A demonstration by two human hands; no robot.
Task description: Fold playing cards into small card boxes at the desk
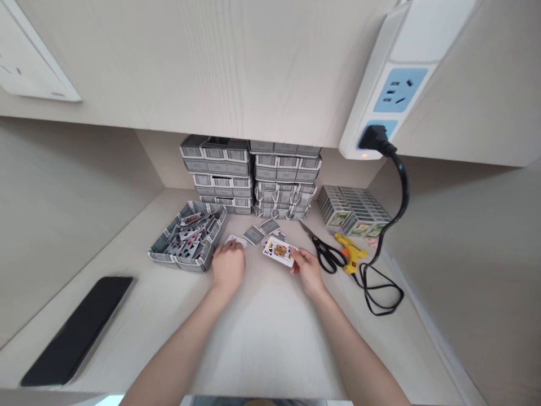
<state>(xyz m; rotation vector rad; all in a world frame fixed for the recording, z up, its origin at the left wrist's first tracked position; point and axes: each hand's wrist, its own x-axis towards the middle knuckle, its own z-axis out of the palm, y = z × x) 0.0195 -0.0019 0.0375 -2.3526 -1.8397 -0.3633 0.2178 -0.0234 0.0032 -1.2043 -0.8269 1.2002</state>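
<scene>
My right hand (307,269) pinches a playing card (279,251), a king facing up, by its right end above the desk. Whether other cards lie under it, I cannot tell. My left hand (229,265) is closed, fingers curled down at the near edge of a white playing card (236,240); the fingertips are hidden. Beyond my hands lie several loose cards (254,234), some with grey patterned backs up. Left of my left hand stands an open box made of cards (169,260), with loose face-up cards (191,246) inside.
Card-built boxes (287,175) are stacked at the back. Card packs (359,210) stand back right. Black scissors (327,254) and a yellow glue gun (351,252) with a looped cord lie right. A black phone-like slab (80,330) lies left. A power strip (386,96) hangs above.
</scene>
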